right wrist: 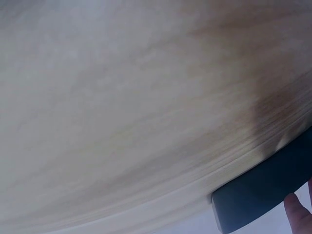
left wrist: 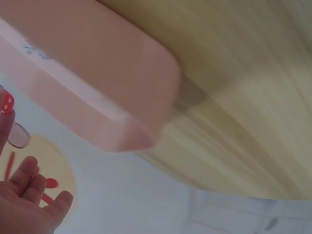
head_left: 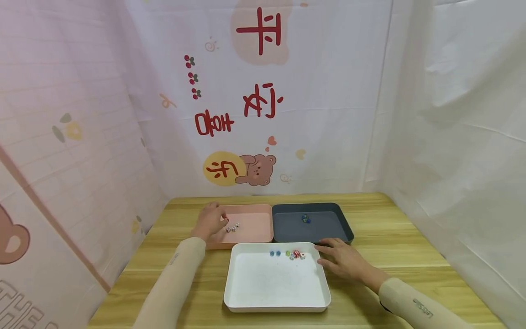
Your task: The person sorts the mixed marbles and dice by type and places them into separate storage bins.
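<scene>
We've got the left hand (head_left: 211, 221) over the left part of a shallow pink rectangular tray (head_left: 255, 223), thumb and fingertip nearly together, pinching a small red die with white dots (left wrist: 8, 102); the die sits above the tray floor, clear of it, and the other fingers bend loosely. Near it in that tray we see a few small white dice (head_left: 233, 227). Right hand (head_left: 343, 261): fingers relaxed and spread, nothing gripped, at the far right corner of a shallow white rectangular tray (head_left: 275, 285); we can't tell whether the fingertips touch the rim. Along that tray's far side, left to right: two small blue pieces (head_left: 278, 253), one yellow-green piece (head_left: 287, 253), then red dice (head_left: 297, 253) bunched with white ones. A dark blue-grey rectangular tray (head_left: 287, 227) stands just beside the pink one, with a small blue-and-green cluster (head_left: 306, 219) inside. All three trays sit on a light wood-grain table (head_left: 382, 228); behind, we note a white printed sheet (head_left: 328, 100) with red characters.
</scene>
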### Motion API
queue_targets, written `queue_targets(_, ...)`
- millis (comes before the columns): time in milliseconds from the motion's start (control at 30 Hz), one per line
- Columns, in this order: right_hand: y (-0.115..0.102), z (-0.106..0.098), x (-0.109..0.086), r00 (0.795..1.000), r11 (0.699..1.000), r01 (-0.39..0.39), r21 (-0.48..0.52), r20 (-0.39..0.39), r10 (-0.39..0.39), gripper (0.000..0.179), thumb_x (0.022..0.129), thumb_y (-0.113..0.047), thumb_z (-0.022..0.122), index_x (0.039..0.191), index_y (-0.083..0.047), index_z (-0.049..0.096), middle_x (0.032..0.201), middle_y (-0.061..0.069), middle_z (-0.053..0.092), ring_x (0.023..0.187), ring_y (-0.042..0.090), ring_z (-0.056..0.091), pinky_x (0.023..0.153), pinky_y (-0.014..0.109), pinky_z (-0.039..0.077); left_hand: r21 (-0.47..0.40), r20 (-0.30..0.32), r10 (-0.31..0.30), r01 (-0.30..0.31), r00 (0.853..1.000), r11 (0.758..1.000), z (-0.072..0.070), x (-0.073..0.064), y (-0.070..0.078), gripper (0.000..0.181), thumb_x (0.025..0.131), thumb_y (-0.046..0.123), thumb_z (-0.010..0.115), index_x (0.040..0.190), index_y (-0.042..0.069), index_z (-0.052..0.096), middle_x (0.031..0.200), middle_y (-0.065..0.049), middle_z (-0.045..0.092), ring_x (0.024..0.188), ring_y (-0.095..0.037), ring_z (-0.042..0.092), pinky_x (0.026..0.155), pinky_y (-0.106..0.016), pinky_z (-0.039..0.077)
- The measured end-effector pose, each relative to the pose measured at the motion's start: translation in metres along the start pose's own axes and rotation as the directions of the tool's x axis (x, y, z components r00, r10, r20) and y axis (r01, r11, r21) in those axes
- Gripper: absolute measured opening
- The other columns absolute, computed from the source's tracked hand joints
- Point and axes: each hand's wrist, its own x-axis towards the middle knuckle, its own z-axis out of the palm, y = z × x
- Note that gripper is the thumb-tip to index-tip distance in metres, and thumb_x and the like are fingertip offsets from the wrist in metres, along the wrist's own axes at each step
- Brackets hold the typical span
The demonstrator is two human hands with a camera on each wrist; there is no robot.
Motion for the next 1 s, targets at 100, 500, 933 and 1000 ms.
queue_targets(100,0.0,0.001,0.0,1.0,1.0,0.007,0.0,-0.011,-0.007,0.048,0.097,-0.044,0.062,0.131,-0.012,0.066,0.132,0.013,0.058,0.119,0.035,0.055,0.092,0.056,0.049,0.018,0.013,-0.035,0.035,0.999,0.999,0.002,-0.002,-0.009,0.015,0.084,0.016,0.079,0.079,0.011,0.066,0.107,-0.016,0.058,0.108,-0.037,0.052,0.095,-0.057,0.042)
queue_targets(500,0.001,0.0,-0.001,1.0,1.0,-0.003,-0.008,-0.007,0.002,0.049,0.097,-0.047,0.06,0.131,-0.012,0.066,0.131,0.014,0.059,0.118,0.035,0.055,0.091,0.056,0.049,0.069,0.097,-0.108,0.101,0.989,0.993,0.018,-0.012,-0.015,0.009,0.087,0.016,0.073,0.081,0.011,0.07,0.118,-0.021,0.054,0.119,-0.042,0.044,0.092,-0.061,0.039)
queue_targets(933,0.0,0.0,0.0,1.0,1.0,-0.006,-0.028,0.018,0.006,0.049,0.098,-0.046,0.059,0.131,-0.012,0.066,0.13,0.014,0.059,0.117,0.034,0.055,0.09,0.054,0.05,0.063,0.136,-0.156,0.148,0.978,0.987,0.025,-0.014,-0.009,0.021,0.09,0.02,0.072,0.107,0.007,0.072,0.124,-0.02,0.052,0.12,-0.04,0.044,0.095,-0.06,0.038)
queue_targets(1000,0.0,-0.001,0.0,1.0,1.0,0.0,-0.028,0.011,0.0,0.048,0.098,-0.046,0.059,0.131,-0.011,0.066,0.13,0.014,0.059,0.116,0.034,0.055,0.09,0.054,0.05,0.059,0.137,-0.161,0.155,0.977,0.986,0.025,-0.012,-0.008,0.023,0.091,0.019,0.071,0.11,0.006,0.071,0.128,-0.021,0.051,0.124,-0.039,0.042,0.097,-0.061,0.036)
